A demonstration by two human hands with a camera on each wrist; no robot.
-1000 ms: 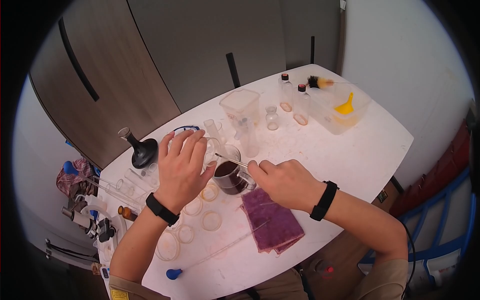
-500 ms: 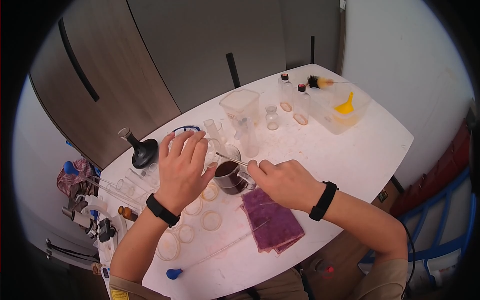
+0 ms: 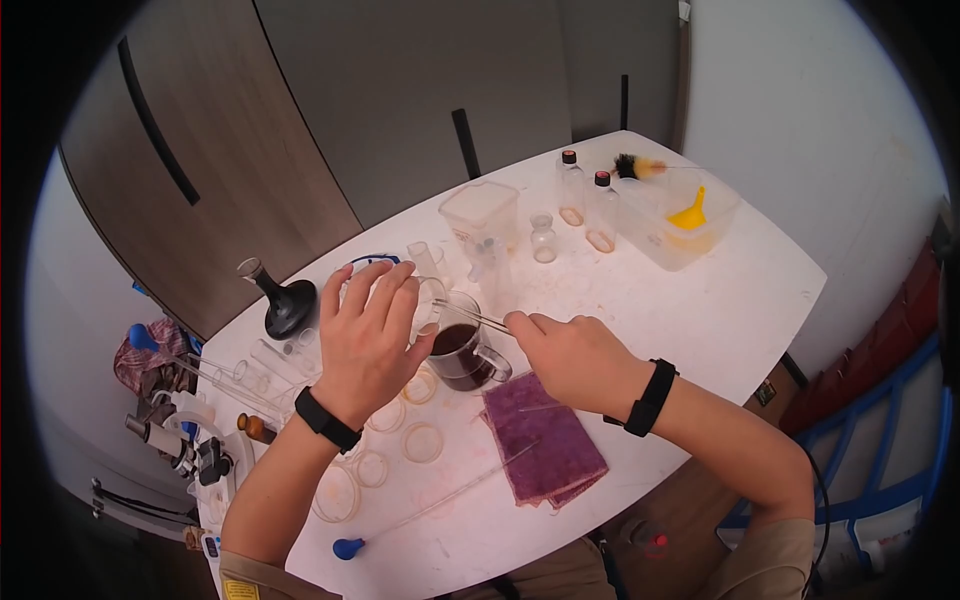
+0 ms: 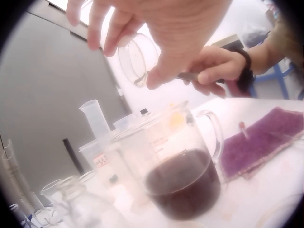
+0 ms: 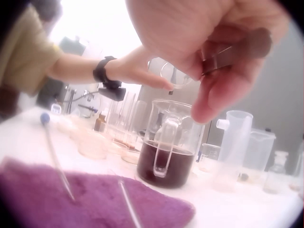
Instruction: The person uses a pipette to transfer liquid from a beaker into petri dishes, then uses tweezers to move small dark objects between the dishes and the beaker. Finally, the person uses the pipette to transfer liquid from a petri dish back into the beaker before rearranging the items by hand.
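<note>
My left hand [image 3: 365,325] grips a clear round petri dish [image 4: 134,59] by its edge, thumb on one side and fingers on the other, holding it tilted above a glass measuring jug [image 3: 492,362]. Dark brown liquid [image 5: 166,166] fills the lower part of that jug. In my right hand [image 3: 575,365] is a pair of metal tweezers [image 3: 478,317], pinched between thumb and fingers. Their two prongs point left and reach to the dish, overlapping its rim in the head view. The tweezers' wide rear end [image 5: 242,50] sticks out of my grip in the right wrist view.
A folded purple cloth [image 3: 545,440] lies before the jug, with a blue-bulbed dropper [image 3: 348,548] partly across it. Several petri dishes [image 3: 422,442] sit to the left, beyond them a dark flask [image 3: 290,305]. Plastic containers [image 3: 480,205] and capped bottles [image 3: 603,215] stand behind.
My right hand has shifted slightly right and turned, and the tweezers' prongs now show apart. The left hand and the petri dish have barely moved.
</note>
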